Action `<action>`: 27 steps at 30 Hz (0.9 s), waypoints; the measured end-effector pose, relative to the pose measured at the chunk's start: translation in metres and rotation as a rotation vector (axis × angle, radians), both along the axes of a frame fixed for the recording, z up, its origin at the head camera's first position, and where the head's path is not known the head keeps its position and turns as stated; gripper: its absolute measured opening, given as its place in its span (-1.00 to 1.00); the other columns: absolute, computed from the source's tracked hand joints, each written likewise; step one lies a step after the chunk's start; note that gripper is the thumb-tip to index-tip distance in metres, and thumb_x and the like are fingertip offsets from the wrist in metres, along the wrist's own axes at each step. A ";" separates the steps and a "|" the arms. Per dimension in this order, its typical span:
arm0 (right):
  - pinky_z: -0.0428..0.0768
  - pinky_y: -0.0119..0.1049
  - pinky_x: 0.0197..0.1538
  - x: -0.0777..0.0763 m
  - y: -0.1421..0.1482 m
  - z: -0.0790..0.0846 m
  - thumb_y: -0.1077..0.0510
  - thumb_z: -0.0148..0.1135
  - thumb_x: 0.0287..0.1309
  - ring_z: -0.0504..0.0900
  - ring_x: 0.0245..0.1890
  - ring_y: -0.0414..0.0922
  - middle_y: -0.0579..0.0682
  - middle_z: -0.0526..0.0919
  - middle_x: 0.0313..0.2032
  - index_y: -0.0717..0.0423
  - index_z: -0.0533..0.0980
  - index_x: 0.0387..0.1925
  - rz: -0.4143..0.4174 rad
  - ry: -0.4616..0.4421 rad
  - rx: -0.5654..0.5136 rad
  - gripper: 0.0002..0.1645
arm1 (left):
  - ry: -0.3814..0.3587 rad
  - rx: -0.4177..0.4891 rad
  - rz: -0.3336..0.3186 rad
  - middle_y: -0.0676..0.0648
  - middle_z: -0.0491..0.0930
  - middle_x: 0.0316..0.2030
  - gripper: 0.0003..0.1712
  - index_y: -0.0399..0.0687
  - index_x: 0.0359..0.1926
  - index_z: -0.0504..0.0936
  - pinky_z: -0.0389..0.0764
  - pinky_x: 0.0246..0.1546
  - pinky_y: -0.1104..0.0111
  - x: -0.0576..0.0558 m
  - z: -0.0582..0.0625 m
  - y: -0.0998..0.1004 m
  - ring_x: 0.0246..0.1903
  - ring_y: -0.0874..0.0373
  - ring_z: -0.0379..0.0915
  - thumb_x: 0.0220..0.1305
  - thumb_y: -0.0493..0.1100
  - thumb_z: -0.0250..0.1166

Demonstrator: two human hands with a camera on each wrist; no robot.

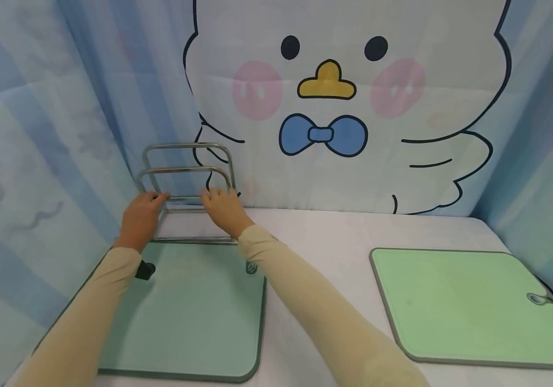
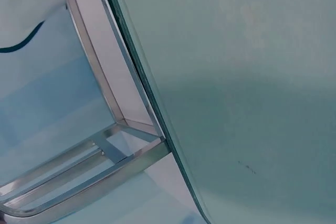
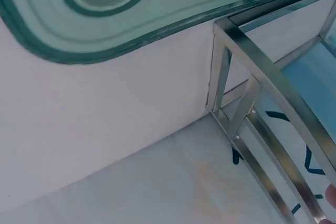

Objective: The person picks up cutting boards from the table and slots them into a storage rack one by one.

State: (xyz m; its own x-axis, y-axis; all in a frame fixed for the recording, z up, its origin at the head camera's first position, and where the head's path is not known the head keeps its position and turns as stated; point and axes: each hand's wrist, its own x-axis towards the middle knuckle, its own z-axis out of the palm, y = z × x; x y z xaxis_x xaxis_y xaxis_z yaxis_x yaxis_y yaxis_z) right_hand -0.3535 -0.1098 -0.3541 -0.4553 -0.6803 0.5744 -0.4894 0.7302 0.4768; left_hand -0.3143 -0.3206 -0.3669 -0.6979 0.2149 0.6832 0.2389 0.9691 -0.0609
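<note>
A silver metal rack (image 1: pixel 186 170) with several upright loops stands against the back curtain in the head view. My left hand (image 1: pixel 143 219) grips its left side, and my right hand (image 1: pixel 226 210) holds its right side with fingers curled over the frame. The rack's lower frame (image 2: pixel 152 156) lies along the far edge of a grey-green cutting board (image 1: pixel 194 312). In the right wrist view the rack's corner (image 3: pixel 231 35) meets that board's edge, and fingertips (image 3: pixel 331 195) show on the bars.
A light green cutting board (image 1: pixel 460 301) with a ringed hole near its right end lies to the right. White cloth (image 1: pixel 315 242) covers the table. Curtains surround it; the back one (image 1: pixel 324 183) bears a cartoon bird.
</note>
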 end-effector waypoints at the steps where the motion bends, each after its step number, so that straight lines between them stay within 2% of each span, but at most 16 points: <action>1: 0.63 -0.28 -0.27 -0.001 0.002 0.000 0.10 -0.16 0.43 0.69 -0.28 -0.20 -0.11 0.68 -0.22 -0.01 0.52 -0.04 0.009 -0.002 -0.002 -0.69 | 0.003 0.000 -0.003 -0.34 0.58 -0.26 -0.63 -0.19 -0.02 0.58 0.59 -0.34 0.01 0.000 0.000 0.002 -0.25 -0.23 0.53 0.19 -0.53 0.11; 3: 0.62 -0.29 -0.29 -0.002 0.007 0.001 0.10 -0.13 0.42 0.69 -0.28 -0.19 -0.10 0.68 -0.23 -0.03 0.53 -0.09 0.016 -0.029 -0.005 -0.72 | 0.002 -0.001 -0.005 -0.33 0.59 -0.27 -0.61 -0.17 -0.01 0.59 0.59 -0.35 0.01 0.000 0.000 0.007 -0.27 -0.22 0.54 0.18 -0.53 0.12; 6: 0.60 -0.27 -0.27 -0.004 0.013 0.001 0.12 -0.10 0.41 0.69 -0.24 -0.17 -0.08 0.69 -0.23 0.00 0.51 -0.09 0.029 -0.128 -0.034 -0.76 | -0.013 0.007 -0.006 -0.31 0.59 -0.27 -0.58 -0.12 0.00 0.59 0.59 -0.36 0.02 0.001 0.001 0.013 -0.29 -0.20 0.54 0.18 -0.53 0.12; 8: 0.60 -0.27 -0.27 -0.005 0.017 0.001 0.11 -0.07 0.39 0.68 -0.22 -0.16 -0.06 0.68 -0.22 0.02 0.49 -0.08 0.042 -0.213 -0.073 -0.78 | -0.039 0.019 -0.012 -0.30 0.58 -0.27 -0.58 -0.11 0.02 0.59 0.59 -0.37 0.02 0.001 0.003 0.016 -0.29 -0.20 0.54 0.19 -0.52 0.13; 10: 0.61 -0.29 -0.27 -0.006 0.021 0.002 0.09 -0.04 0.38 0.69 -0.23 -0.15 -0.04 0.69 -0.22 0.04 0.50 -0.08 0.068 -0.283 -0.126 -0.76 | -0.089 0.070 -0.038 -0.30 0.57 -0.25 -0.60 -0.11 0.04 0.58 0.57 -0.38 0.02 0.002 0.005 0.017 -0.27 -0.20 0.52 0.22 -0.49 0.13; 13: 0.63 -0.30 -0.21 -0.006 0.026 0.004 0.04 0.01 0.34 0.69 -0.22 -0.13 -0.02 0.70 -0.22 0.07 0.54 -0.10 0.102 -0.427 -0.238 -0.72 | -0.222 0.251 -0.108 -0.32 0.55 -0.12 -0.67 -0.14 0.09 0.56 0.54 -0.25 -0.03 0.004 0.008 0.014 -0.16 -0.23 0.49 0.34 -0.35 0.08; 15: 0.62 -0.30 -0.11 -0.007 0.029 0.006 0.04 0.04 0.31 0.68 -0.17 -0.12 0.00 0.70 -0.18 0.10 0.56 -0.07 0.134 -0.576 -0.349 -0.70 | -0.310 0.417 -0.152 -0.33 0.52 0.01 -0.67 -0.17 0.11 0.54 0.47 -0.08 -0.10 0.004 0.010 0.009 -0.02 -0.25 0.44 0.40 -0.23 0.04; 18: 0.56 -0.33 -0.13 -0.008 0.034 0.008 0.07 0.08 0.29 0.63 -0.25 -0.11 0.05 0.69 -0.25 0.17 0.58 -0.14 0.189 -0.813 -0.541 -0.71 | -0.399 0.617 -0.180 -0.33 0.45 0.15 -0.59 -0.19 0.14 0.52 0.36 0.06 -0.12 0.006 0.013 0.001 0.10 -0.24 0.36 0.41 -0.07 0.03; 20: 0.52 -0.38 -0.24 -0.010 0.037 0.008 0.08 0.09 0.29 0.57 -0.34 -0.11 0.08 0.66 -0.34 0.21 0.59 -0.22 0.228 -0.937 -0.648 -0.73 | -0.437 0.697 -0.186 -0.33 0.42 0.18 -0.54 -0.19 0.16 0.50 0.36 0.08 -0.10 0.007 0.014 -0.004 0.09 -0.13 0.38 0.40 -0.01 0.04; 22: 0.46 -0.44 -0.33 -0.012 0.040 0.007 0.10 0.09 0.29 0.53 -0.40 -0.12 0.10 0.61 -0.42 0.24 0.58 -0.28 0.259 -1.022 -0.720 -0.73 | -0.475 0.763 -0.196 -0.33 0.41 0.19 -0.50 -0.19 0.20 0.46 0.36 0.09 -0.06 0.008 0.014 -0.009 0.01 0.08 0.41 0.40 0.03 0.04; 24: 0.45 -0.50 -0.34 -0.014 0.044 0.005 0.11 0.11 0.28 0.58 -0.39 -0.10 0.11 0.62 -0.43 0.26 0.59 -0.31 0.286 -1.082 -0.780 -0.74 | -0.515 0.821 -0.203 -0.30 0.40 0.18 -0.44 -0.20 0.25 0.41 0.32 0.15 -0.06 0.009 0.014 -0.012 -0.04 0.28 0.36 0.40 0.06 0.02; 25: 0.44 -0.51 -0.34 -0.016 0.046 0.004 0.12 0.12 0.28 0.59 -0.37 -0.08 0.11 0.63 -0.43 0.26 0.60 -0.31 0.295 -1.108 -0.804 -0.74 | -0.535 0.849 -0.204 -0.26 0.40 0.17 -0.41 -0.21 0.27 0.38 0.28 0.20 -0.07 0.010 0.013 -0.014 -0.03 0.32 0.32 0.40 0.09 0.01; 27: 0.42 -0.50 -0.34 -0.018 0.049 0.001 0.12 0.13 0.28 0.58 -0.34 -0.04 0.11 0.63 -0.43 0.26 0.60 -0.30 0.316 -1.158 -0.850 -0.74 | -0.570 0.898 -0.203 -0.12 0.43 0.09 -0.35 -0.24 0.28 0.34 0.24 0.24 -0.09 0.010 0.012 -0.015 0.00 0.28 0.32 0.39 0.13 -0.01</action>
